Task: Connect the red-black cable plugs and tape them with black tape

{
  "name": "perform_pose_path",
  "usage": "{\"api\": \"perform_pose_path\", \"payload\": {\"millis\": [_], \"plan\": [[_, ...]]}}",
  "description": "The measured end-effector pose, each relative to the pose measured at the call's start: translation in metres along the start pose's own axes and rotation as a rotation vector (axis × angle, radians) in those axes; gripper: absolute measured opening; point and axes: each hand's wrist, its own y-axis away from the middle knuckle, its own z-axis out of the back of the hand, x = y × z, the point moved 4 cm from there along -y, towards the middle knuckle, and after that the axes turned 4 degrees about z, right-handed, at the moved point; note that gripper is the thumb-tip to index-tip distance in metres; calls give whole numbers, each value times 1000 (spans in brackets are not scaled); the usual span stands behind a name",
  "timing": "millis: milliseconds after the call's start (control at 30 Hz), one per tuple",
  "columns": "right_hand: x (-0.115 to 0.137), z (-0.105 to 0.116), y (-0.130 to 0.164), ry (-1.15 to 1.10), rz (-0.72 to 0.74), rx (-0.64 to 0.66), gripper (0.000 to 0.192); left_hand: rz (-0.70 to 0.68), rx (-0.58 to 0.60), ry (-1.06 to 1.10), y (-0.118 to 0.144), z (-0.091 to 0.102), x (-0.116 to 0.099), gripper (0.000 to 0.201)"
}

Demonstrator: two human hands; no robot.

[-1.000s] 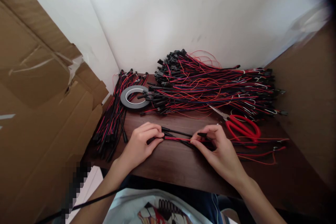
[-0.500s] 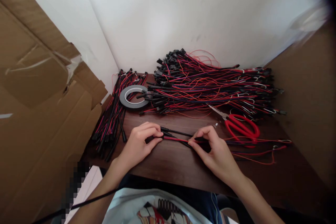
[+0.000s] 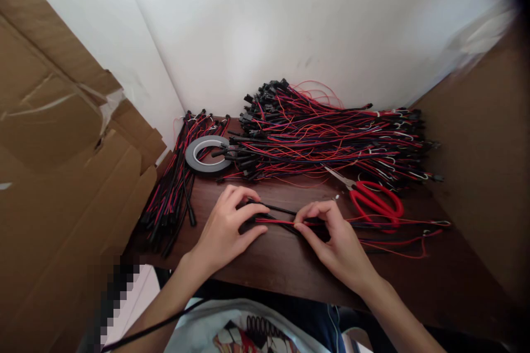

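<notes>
Head: wire pile (image 3: 331, 140) overlaps tape (image 3: 192, 162) (grey); scissors (image 3: 356, 195) near right hand (image 3: 337, 248).

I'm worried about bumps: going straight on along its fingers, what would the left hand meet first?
The left hand would probably meet the black cable just beyond its fingertips, before the right hand; their relative heights are unclear.

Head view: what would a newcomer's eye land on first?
The heap of red and black wires across the back of the brown table. Next, the red-handled scissors before its right part and the gray tape roll at its left end. Nearer, the right hand pinches red wires.
</notes>
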Motion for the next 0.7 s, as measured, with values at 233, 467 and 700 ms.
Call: {"api": "perform_pose_path", "payload": {"millis": [233,467,700], "plan": [[0,1,1,-43,3,-23,20,-222,56,-231,-15,-18,-21,15],[-2,-1,1,8,-18,31,16,-184,104,-218,-16,-22,-19,15],[0,0,-1,-17,13,2,18,-205,126,-257,-19,-25,-22,19]]}}
